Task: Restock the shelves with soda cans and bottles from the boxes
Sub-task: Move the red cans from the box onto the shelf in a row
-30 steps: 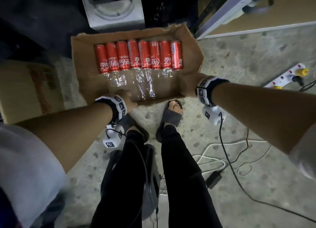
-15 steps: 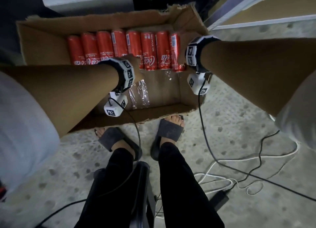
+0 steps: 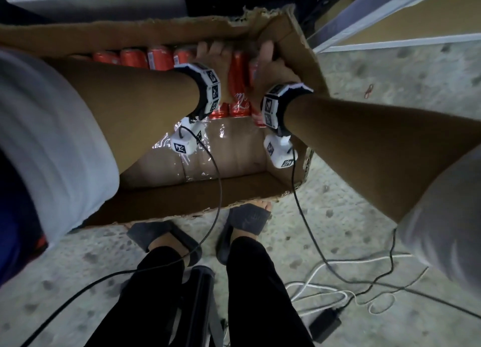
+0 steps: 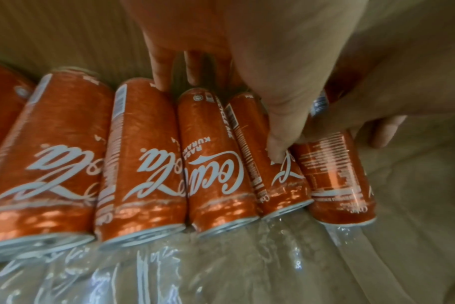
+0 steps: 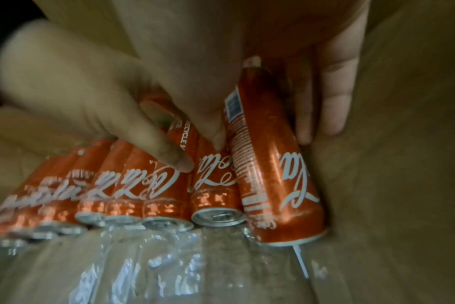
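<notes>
An open cardboard box (image 3: 156, 32) on the floor holds a row of red soda cans (image 3: 132, 58) lying on their sides over loose clear plastic wrap (image 3: 229, 133). My right hand (image 3: 268, 68) grips the rightmost can (image 5: 268, 164), thumb on one side and fingers on the other, and that can sits slightly askew from the row. My left hand (image 3: 210, 58) lies over the neighbouring cans. Its fingertips (image 4: 161, 78) hook behind their far ends and its thumb presses the second can from the right (image 4: 268, 181).
The box's right wall (image 3: 294, 47) is close beside my right hand. My sandalled feet (image 3: 250, 216) stand at the box's near edge. Cables (image 3: 338, 294) and a power adapter (image 3: 325, 323) lie on the concrete floor. A shelf frame (image 3: 390, 8) stands at the back right.
Both hands left the box's near edge and reached in onto the cans at the right end. The right hand took hold of the rightmost can. My head moved closer.
</notes>
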`<state>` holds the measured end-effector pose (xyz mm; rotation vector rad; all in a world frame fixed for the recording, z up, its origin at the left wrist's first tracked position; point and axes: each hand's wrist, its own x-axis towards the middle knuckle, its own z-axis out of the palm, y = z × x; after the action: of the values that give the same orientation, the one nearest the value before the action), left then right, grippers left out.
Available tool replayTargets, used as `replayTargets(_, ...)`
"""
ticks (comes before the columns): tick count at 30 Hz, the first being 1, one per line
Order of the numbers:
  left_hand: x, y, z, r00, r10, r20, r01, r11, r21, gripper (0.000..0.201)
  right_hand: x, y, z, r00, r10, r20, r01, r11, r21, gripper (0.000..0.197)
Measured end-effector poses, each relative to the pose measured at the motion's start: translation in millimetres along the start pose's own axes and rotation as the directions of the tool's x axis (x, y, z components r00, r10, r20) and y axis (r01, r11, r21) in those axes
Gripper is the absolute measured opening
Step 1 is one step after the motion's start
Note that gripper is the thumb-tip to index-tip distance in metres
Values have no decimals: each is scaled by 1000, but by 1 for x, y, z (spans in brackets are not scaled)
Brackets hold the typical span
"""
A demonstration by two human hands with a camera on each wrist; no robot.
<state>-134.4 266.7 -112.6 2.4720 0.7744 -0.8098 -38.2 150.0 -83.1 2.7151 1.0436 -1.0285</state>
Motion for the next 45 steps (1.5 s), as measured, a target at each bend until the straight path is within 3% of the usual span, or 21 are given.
replayTargets(5, 15, 4, 10, 1000, -31, 0, 31, 998, -55, 93, -9, 13, -5, 995, 82, 50, -90, 982, 164, 78)
replayTargets(7, 11, 10, 9, 997, -57, -52, 51, 993, -105, 82, -17, 18, -2, 996, 68, 65, -80, 977, 199, 77)
replayTargets(10, 5, 18, 3, 983, -69, -173, 57, 995, -76, 65, -24, 24, -5, 982, 56, 181, -67, 996, 52, 51)
replayTargets(11, 3, 20, 0, 986, -69, -151, 57, 995, -87, 72, -29, 26, -6, 972, 75, 222, -77, 997, 1, 43)
replayTargets(14, -3, 16, -8, 999, -26, -37, 18, 983, -184, 93, -46, 30, -2, 962, 127, 242, -118, 992, -49, 51)
replayTargets(19, -31, 9, -19, 998, 61, -21, -64, 982, -175, 73, -72, 29, -3, 978, 98, 184, -94, 995, -30, 60)
replayTargets(24, -52, 11, -17, 976, 204, 80, -192, 972, -135, 86, -90, 27, -15, 967, 93, 236, -78, 994, -70, 66)
replayTargets(27, -66, 14, -8, 955, 215, 206, -219, 976, -4, 57, -101, 26, -23, 961, 83, 262, -70, 996, -59, 71)
replayTargets(29, -76, 13, -1, 950, 161, 268, -173, 985, 22, 54, -109, 25, -28, 957, 71, 282, -58, 997, -53, 78)
replayTargets(32, -97, 9, 0, 955, 38, 293, -35, 999, -17, 67, -121, 24, -34, 945, 35, 324, -32, 999, -15, 77)
replayTargets(35, -128, -4, -6, 949, -86, 303, 153, 966, -207, 68, -136, 26, -41, 933, 24, 359, -76, 988, 131, 76)
replayTargets(39, -171, -31, -8, 907, -247, 341, 366, 863, -349, 56, -165, 21, -56, 889, 28, 457, -225, 895, 384, 72)
replayTargets(41, -193, -44, -12, 865, -331, 377, 475, 781, -406, 52, -179, 13, -59, 832, 2, 555, -320, 819, 477, 71)
replayTargets(43, -216, -54, -14, 799, -378, 468, 588, 654, -476, 69, -196, 9, -60, 785, 26, 619, -510, 596, 620, 44)
replayTargets(45, -244, -56, -21, 724, -345, 597, 686, 452, -570, 86, -214, 7, -67, 757, 103, 645, -632, 366, 684, 22)
